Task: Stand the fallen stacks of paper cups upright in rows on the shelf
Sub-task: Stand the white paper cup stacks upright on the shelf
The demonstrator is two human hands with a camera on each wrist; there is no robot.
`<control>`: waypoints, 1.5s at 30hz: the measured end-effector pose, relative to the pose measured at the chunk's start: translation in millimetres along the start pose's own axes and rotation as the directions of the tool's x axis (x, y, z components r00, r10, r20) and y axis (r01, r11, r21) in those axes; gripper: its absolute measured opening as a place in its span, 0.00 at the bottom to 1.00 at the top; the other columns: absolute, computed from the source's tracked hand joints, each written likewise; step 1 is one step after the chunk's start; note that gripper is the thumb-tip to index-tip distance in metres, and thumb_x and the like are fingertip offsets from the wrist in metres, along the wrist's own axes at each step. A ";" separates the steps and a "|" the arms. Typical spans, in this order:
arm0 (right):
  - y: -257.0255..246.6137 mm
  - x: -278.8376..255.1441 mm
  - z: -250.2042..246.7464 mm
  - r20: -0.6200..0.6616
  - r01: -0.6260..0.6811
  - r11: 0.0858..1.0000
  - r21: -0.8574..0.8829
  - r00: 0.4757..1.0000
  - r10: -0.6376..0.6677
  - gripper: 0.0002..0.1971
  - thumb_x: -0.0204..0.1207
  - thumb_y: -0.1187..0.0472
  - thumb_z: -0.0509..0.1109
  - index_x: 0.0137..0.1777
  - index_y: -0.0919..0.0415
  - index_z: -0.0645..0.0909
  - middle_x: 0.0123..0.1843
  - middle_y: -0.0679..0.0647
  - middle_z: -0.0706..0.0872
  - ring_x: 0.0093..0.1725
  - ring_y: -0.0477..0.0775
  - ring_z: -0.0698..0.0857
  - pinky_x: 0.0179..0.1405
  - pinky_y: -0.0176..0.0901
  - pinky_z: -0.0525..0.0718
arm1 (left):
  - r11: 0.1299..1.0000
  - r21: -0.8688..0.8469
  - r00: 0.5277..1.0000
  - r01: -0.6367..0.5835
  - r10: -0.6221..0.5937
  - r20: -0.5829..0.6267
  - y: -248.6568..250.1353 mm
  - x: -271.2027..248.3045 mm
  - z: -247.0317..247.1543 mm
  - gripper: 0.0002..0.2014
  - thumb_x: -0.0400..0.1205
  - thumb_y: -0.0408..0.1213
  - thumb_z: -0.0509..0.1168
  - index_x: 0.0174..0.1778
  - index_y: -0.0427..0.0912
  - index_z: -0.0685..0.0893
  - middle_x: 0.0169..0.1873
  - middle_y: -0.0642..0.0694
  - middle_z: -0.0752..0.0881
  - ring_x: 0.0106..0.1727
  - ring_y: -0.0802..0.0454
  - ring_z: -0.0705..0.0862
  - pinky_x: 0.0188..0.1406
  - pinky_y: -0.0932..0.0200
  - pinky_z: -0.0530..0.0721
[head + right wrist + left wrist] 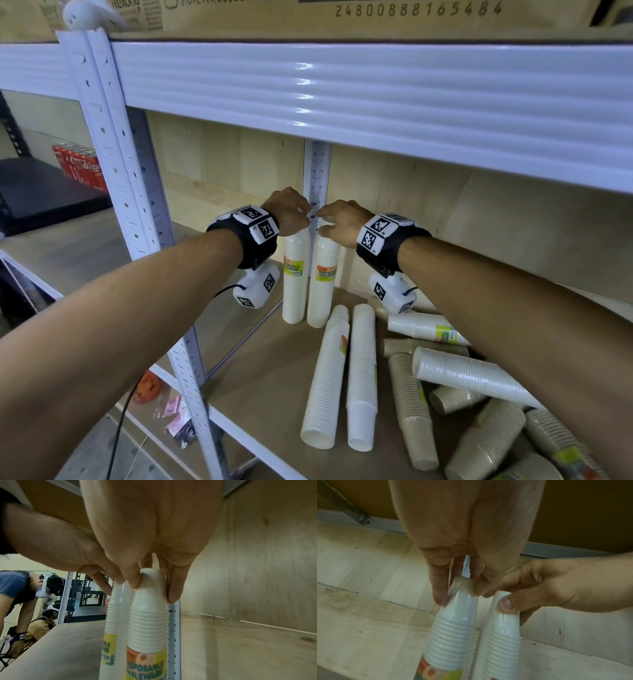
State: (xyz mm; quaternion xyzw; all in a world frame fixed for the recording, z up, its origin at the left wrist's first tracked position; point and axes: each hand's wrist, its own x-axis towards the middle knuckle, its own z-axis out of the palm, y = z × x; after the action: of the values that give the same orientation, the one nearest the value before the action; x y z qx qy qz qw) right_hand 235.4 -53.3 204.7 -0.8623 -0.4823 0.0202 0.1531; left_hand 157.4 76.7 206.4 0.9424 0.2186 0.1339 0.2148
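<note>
Two wrapped stacks of white paper cups stand upright side by side at the back of the wooden shelf (260, 370). My left hand (301, 219) pinches the top of the left stack (294, 291); my right hand (325, 228) pinches the top of the right stack (322, 294). The left wrist view shows my left hand (459, 592) on the left stack (452, 635). In the right wrist view my right hand (154, 588) holds the right stack (149, 626). Two white fallen stacks (327, 377) lie in front, and several beige ones (411, 411) are piled at the right.
A white shelf beam (376, 102) hangs low above my hands. A perforated post (317, 171) runs right behind the standing stacks, and another post (113, 154) stands front left. Red cola cans (80, 166) sit on the neighbouring shelf. Other people (17, 588) work beyond.
</note>
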 end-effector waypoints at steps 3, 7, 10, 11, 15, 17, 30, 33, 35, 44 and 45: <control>-2.0 -2.5 -2.0 0.030 -0.023 0.999 -0.032 0.999 0.024 0.22 0.83 0.62 0.63 0.75 0.67 0.74 0.75 0.59 0.77 0.73 0.58 0.77 0.71 0.46 0.76 | 1.000 0.009 1.000 -0.003 0.003 0.007 -0.4 0.3 -1.0 0.20 0.81 0.34 0.66 0.71 0.42 0.82 0.72 0.44 0.79 0.71 0.46 0.77 0.56 0.63 0.73; 0.7 0.4 -1.7 0.022 -0.036 0.999 0.020 0.999 0.035 0.22 0.83 0.63 0.64 0.76 0.67 0.73 0.76 0.58 0.77 0.74 0.55 0.76 0.68 0.38 0.74 | 1.000 -0.008 1.000 0.003 -0.002 0.015 -1.5 2.2 -1.9 0.19 0.80 0.35 0.67 0.68 0.41 0.84 0.67 0.42 0.82 0.63 0.44 0.83 0.50 0.60 0.79; 2.1 2.5 0.2 -0.002 -0.032 0.996 0.080 0.999 0.032 0.24 0.83 0.60 0.66 0.78 0.63 0.71 0.79 0.54 0.73 0.76 0.51 0.74 0.58 0.31 0.69 | 1.000 -0.019 1.000 -0.003 0.004 0.008 -2.2 3.1 -0.9 0.18 0.80 0.34 0.68 0.66 0.40 0.85 0.64 0.43 0.84 0.53 0.47 0.83 0.48 0.59 0.81; 2.1 2.6 1.0 -0.010 -0.032 0.995 0.098 0.999 0.033 0.25 0.82 0.60 0.67 0.78 0.63 0.71 0.79 0.54 0.73 0.76 0.51 0.75 0.58 0.31 0.69 | 1.000 -0.024 1.000 -0.007 0.007 0.005 -2.3 3.0 -0.5 0.17 0.80 0.34 0.68 0.66 0.40 0.86 0.64 0.43 0.84 0.52 0.47 0.83 0.48 0.58 0.82; 5.3 3.3 3.8 -0.041 -0.047 0.987 0.157 0.998 0.054 0.26 0.81 0.60 0.70 0.79 0.61 0.71 0.78 0.54 0.75 0.75 0.51 0.76 0.59 0.33 0.72 | 0.999 -0.043 1.000 -0.004 0.004 -0.003 -1.4 1.2 0.8 0.17 0.80 0.35 0.68 0.66 0.40 0.85 0.66 0.43 0.83 0.56 0.45 0.84 0.53 0.55 0.85; 6.2 2.5 4.9 -0.055 -0.058 0.985 0.164 0.996 0.068 0.28 0.80 0.59 0.70 0.80 0.59 0.69 0.78 0.54 0.74 0.75 0.53 0.76 0.59 0.34 0.72 | 0.999 -0.047 1.000 0.001 -0.001 -0.008 -1.4 -0.5 1.5 0.18 0.80 0.35 0.69 0.67 0.41 0.85 0.67 0.43 0.82 0.60 0.43 0.84 0.53 0.55 0.84; 19.4 -29.8 6.1 -0.127 -0.030 0.998 -0.051 0.992 0.023 0.37 0.77 0.58 0.70 0.84 0.55 0.58 0.74 0.61 0.72 0.66 0.63 0.79 0.62 0.56 0.82 | 0.998 0.007 0.991 -0.056 0.056 -0.121 23.0 -29.7 -16.1 0.20 0.80 0.40 0.69 0.68 0.44 0.82 0.71 0.44 0.76 0.70 0.48 0.77 0.55 0.64 0.74; 26.3 -47.3 12.0 -0.165 -0.017 0.994 -0.110 0.986 -0.001 0.32 0.76 0.57 0.70 0.79 0.55 0.65 0.70 0.60 0.73 0.61 0.63 0.82 0.56 0.55 0.85 | 0.997 0.002 0.992 -0.077 0.077 -0.103 33.7 -45.7 -18.6 0.19 0.80 0.42 0.70 0.67 0.45 0.83 0.66 0.45 0.80 0.63 0.50 0.80 0.50 0.62 0.75; 30.8 -59.5 16.3 -0.143 -0.031 0.989 -0.148 0.990 0.010 0.30 0.76 0.57 0.71 0.78 0.54 0.69 0.71 0.58 0.73 0.62 0.62 0.82 0.58 0.54 0.84 | 0.993 0.032 0.992 -0.110 0.111 -0.065 41.4 -57.6 -15.4 0.18 0.81 0.43 0.69 0.66 0.45 0.84 0.59 0.49 0.81 0.57 0.52 0.79 0.50 0.62 0.74; 47.6 -127.4 48.6 0.087 -0.027 0.978 -0.208 0.995 0.046 0.29 0.72 0.56 0.76 0.73 0.52 0.75 0.66 0.56 0.74 0.62 0.59 0.81 0.59 0.56 0.83 | 0.992 0.087 0.980 -0.094 0.077 0.183 40.9 -106.8 43.4 0.19 0.79 0.49 0.70 0.66 0.50 0.84 0.67 0.47 0.81 0.59 0.51 0.79 0.54 0.61 0.76; 49.6 -135.2 53.5 0.123 -0.016 0.979 -0.204 0.992 0.041 0.29 0.71 0.56 0.77 0.73 0.53 0.75 0.64 0.56 0.75 0.62 0.59 0.81 0.59 0.56 0.83 | 0.992 0.094 0.976 -0.082 0.061 0.210 38.3 -111.3 52.0 0.21 0.79 0.49 0.70 0.67 0.50 0.83 0.69 0.48 0.80 0.63 0.50 0.79 0.58 0.60 0.77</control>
State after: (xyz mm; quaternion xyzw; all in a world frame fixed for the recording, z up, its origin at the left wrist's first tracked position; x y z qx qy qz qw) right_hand 194.3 -177.7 124.5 -0.8772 -0.4781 0.0278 0.0332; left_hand 92.3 -24.8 161.2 0.9682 0.1675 0.0314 0.1830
